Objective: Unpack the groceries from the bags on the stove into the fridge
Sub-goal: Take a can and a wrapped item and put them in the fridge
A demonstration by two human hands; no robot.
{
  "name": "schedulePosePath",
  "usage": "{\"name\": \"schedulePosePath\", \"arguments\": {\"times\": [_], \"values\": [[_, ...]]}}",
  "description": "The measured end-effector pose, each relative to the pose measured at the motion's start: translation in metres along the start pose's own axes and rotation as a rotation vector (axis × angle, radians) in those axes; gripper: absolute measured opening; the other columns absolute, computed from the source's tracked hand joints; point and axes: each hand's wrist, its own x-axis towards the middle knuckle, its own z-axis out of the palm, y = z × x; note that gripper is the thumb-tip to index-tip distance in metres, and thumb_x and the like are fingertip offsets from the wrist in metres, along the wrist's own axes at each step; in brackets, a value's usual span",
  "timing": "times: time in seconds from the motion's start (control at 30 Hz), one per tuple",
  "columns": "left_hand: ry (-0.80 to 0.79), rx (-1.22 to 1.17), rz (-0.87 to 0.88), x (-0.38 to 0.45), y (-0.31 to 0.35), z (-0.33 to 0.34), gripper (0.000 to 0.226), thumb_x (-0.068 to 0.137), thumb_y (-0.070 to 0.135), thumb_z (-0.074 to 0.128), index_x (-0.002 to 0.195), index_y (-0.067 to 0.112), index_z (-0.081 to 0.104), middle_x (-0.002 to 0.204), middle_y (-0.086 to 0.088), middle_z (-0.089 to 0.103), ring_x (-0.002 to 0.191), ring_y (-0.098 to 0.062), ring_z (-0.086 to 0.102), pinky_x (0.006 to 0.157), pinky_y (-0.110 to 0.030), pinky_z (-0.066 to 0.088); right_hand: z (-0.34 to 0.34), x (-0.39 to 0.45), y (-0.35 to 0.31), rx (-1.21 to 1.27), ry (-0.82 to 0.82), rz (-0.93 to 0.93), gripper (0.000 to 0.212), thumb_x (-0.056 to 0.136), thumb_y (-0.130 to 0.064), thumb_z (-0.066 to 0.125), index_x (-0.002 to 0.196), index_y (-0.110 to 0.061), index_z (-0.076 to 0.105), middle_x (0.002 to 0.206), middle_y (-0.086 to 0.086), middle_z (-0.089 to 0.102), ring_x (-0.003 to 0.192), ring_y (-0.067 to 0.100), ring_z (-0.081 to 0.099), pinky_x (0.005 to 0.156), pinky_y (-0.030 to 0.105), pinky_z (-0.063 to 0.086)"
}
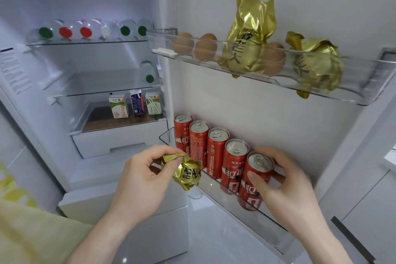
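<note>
Left hand [139, 178] pinches a gold-foil packet [188, 172] at lower centre; right hand [285, 182] curls round the nearest red can [255, 180] in the lower door shelf [246, 212], lower right.

Eggs [205, 49] and two foil packets [248, 34] set in upper door bin [321, 90]; cans [216, 150] lined in lower door bin [235, 203]; cartons [117, 106] placed far left on shelf [120, 122].
</note>
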Motion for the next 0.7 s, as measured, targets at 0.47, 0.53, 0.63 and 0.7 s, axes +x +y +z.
{"name": "schedulePosePath", "arguments": {"times": [0.47, 0.53, 0.63, 0.7], "values": [[0.110, 0.041, 0.330, 0.053, 0.081, -0.061, 0.015, 0.093, 0.018, 0.072, 0.094, 0.032, 0.079, 0.089, 0.010, 0.078, 0.083, -0.015, 0.074, 0.078, -0.036, 0.062, -0.013, 0.020, -0.093, -0.119, -0.309, -0.533, 0.033, 0.088, -0.020, 0.081, 0.114, -0.038, 0.071, 0.125, -0.026, 0.065, 0.126, 0.000, 0.058, 0.104, 0.021, 0.045], [0.157, 0.057, 0.413, 0.070, 0.100, -0.072, 0.014, 0.094, 0.019, 0.071, 0.096, 0.031, 0.079, 0.088, 0.011, 0.078, 0.082, -0.013, 0.073, 0.077, -0.034, 0.062, -0.018, 0.027, -0.113, -0.146, -0.333, -0.628, 0.031, 0.089, -0.022, 0.080, 0.115, -0.036, 0.071, 0.123, -0.027, 0.064, 0.125, -0.001, 0.058, 0.101, 0.015, 0.043], [0.227, 0.046, 0.541, 0.098, 0.127, -0.087, 0.016, 0.096, 0.017, 0.070, 0.096, 0.032, 0.077, 0.088, 0.010, 0.077, 0.082, -0.012, 0.072, 0.078, -0.031, 0.060, -0.027, 0.037, -0.141, -0.217, -0.317, -0.743, 0.029, 0.091, -0.029, 0.077, 0.117, -0.039, 0.069, 0.125, -0.030, 0.061, 0.126, -0.004, 0.056, 0.102, 0.013, 0.042], [0.269, 0.052, 0.595, 0.117, 0.143, -0.096, 0.016, 0.097, 0.017, 0.070, 0.095, 0.032, 0.075, 0.087, 0.011, 0.076, 0.081, -0.009, 0.070, 0.078, -0.028, 0.058, -0.034, 0.043, -0.156, -0.267, -0.273, -0.800, 0.030, 0.091, -0.034, 0.075, 0.120, -0.041, 0.068, 0.127, -0.031, 0.059, 0.129, -0.003, 0.053, 0.105, 0.016, 0.043]]}}
